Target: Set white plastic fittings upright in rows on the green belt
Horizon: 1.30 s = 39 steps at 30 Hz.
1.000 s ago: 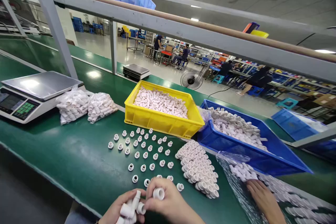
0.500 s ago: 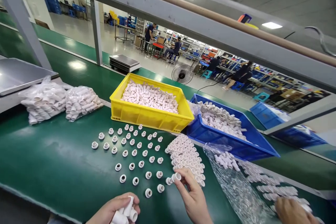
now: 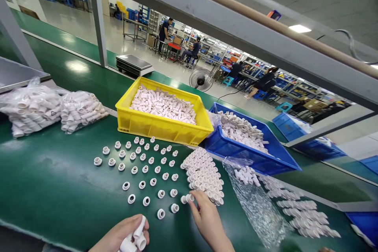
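My left hand (image 3: 122, 231) is closed round several short white plastic pipe fittings (image 3: 139, 241) at the bottom of the view. Between thumb and fingers, my right hand (image 3: 208, 218) pinches a white pipe fitting (image 3: 188, 198) low over the green table, at the front left edge of a close-packed group of white fittings (image 3: 203, 171). Whether that fitting touches the table I cannot tell. To its left stand many small flanged white fittings (image 3: 161, 194), spaced apart in loose rows, most with their open ends up.
Behind the rows are a yellow bin (image 3: 159, 127) and a blue bin (image 3: 254, 153), both full of white fittings. Bagged fittings (image 3: 82, 112) lie at left. Clear plastic film (image 3: 256, 204) and more fittings (image 3: 310, 214) lie at right. A metal frame (image 3: 236, 19) crosses above.
The view has shifted, so the table things appear further left. My right hand still pinches the fitting beside the packed group. Another person's hand at the lower right has almost left the view.
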Motion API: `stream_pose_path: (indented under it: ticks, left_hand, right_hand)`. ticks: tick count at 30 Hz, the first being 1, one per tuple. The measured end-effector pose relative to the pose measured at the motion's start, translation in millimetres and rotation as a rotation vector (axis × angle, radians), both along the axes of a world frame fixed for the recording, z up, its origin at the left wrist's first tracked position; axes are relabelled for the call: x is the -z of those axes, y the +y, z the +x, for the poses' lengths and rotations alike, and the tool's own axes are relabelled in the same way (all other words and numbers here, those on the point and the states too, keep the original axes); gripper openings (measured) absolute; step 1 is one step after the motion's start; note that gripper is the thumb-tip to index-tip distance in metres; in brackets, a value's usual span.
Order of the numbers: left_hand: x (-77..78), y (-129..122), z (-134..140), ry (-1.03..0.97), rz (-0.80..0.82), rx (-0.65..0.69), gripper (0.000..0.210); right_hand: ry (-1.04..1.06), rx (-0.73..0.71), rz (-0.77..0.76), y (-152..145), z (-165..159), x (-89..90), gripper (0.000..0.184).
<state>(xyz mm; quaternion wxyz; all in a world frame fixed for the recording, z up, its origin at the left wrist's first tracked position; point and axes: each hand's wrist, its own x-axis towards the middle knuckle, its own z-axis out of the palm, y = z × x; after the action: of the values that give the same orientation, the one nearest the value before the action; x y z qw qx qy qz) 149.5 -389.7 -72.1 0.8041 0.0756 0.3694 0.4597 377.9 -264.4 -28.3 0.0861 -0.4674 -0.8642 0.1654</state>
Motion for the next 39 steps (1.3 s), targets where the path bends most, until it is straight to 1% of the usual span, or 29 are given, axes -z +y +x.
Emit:
stream_pose_path:
  ticks: [4, 8, 10, 13, 16, 18, 19, 20, 22, 23, 24, 25, 27, 28, 29, 30, 32, 35, 37, 39]
  left_hand:
    - [0.6, 0.7, -0.8, 0.011, 0.013, 0.036, 0.031]
    - [5.2, -0.1, 0.4, 0.002, 0.012, 0.010, 0.031]
    - [7.8, -0.8, 0.1, -0.029, 0.039, 0.015, 0.030]
    - [12.0, -1.3, -1.3, -0.064, 0.096, 0.066, 0.025]
    - [16.9, -1.6, -1.8, -0.063, 0.109, 0.106, 0.025]
    - [19.6, -1.9, -1.2, -0.056, 0.109, 0.118, 0.026]
    - [20.4, -2.0, -0.8, -0.050, 0.112, 0.125, 0.027]
    - [20.7, -2.0, -0.3, -0.046, 0.115, 0.127, 0.029]
    - [19.7, -1.6, 0.8, -0.033, 0.135, 0.143, 0.032]
    - [18.5, -1.2, 1.3, -0.022, 0.149, 0.148, 0.034]
    - [17.1, -0.7, 1.8, -0.010, 0.166, 0.145, 0.035]
    - [15.6, -0.2, 2.3, -0.001, 0.183, 0.140, 0.036]
    - [12.8, 0.7, 3.1, 0.016, 0.222, 0.124, 0.035]
    - [11.8, 1.1, 3.3, 0.027, 0.235, 0.120, 0.035]
    - [11.1, 1.3, 3.5, 0.041, 0.243, 0.126, 0.035]
    - [10.7, 1.4, 3.6, 0.060, 0.244, 0.135, 0.036]
    - [10.7, 1.2, 3.2, 0.090, 0.228, 0.142, 0.036]
    - [12.3, -0.2, 1.3, 0.053, 0.196, 0.115, 0.031]
    - [14.3, -1.3, -0.7, -0.024, 0.179, 0.106, 0.023]
    - [17.0, -2.0, -2.8, -0.110, 0.176, 0.113, 0.020]
  right_hand:
    - [-0.087, 0.010, -0.023, 3.6, -4.0, 3.6, 0.027]
    - [-0.163, -0.008, -0.014, 4.2, -8.6, 8.5, 0.029]
    - [-0.193, -0.015, -0.005, 4.4, -9.9, 9.8, 0.029]
    - [-0.222, -0.025, 0.009, 4.3, -9.4, 8.8, 0.028]
    - [-0.174, -0.007, 0.090, 0.1, -10.0, 1.9, 0.025]
    - [-0.049, -0.021, 0.146, -6.5, -15.1, -6.8, 0.028]
    - [0.029, -0.060, 0.136, -10.9, -19.7, -11.8, 0.026]
    - [0.104, -0.125, 0.095, -15.8, -25.6, -16.5, 0.023]
    - [0.205, -0.306, -0.045, -25.9, -40.2, -22.2, 0.017]
    - [0.221, -0.398, -0.114, -30.6, -48.0, -22.0, 0.017]
    - [0.218, -0.476, -0.165, -34.8, -55.7, -19.4, 0.023]
    - [0.201, -0.534, -0.195, -38.4, -62.8, -14.6, 0.032]
    - [0.145, -0.597, -0.222, -43.8, -74.1, -1.7, 0.050]
    - [0.118, -0.604, -0.224, -45.6, -77.9, 4.4, 0.053]
    - [0.100, -0.602, -0.222, -46.9, -80.3, 8.9, 0.050]
    - [0.092, -0.596, -0.226, -47.6, -81.2, 11.2, 0.043]
    - [0.115, -0.578, -0.260, -47.3, -78.0, 7.8, 0.030]
    - [0.217, -0.484, -0.270, -41.3, -61.9, -11.5, 0.034]
    - [0.253, -0.381, -0.214, -34.4, -47.2, -25.9, 0.035]
    - [0.228, -0.289, -0.172, -27.3, -34.2, -36.1, 0.033]
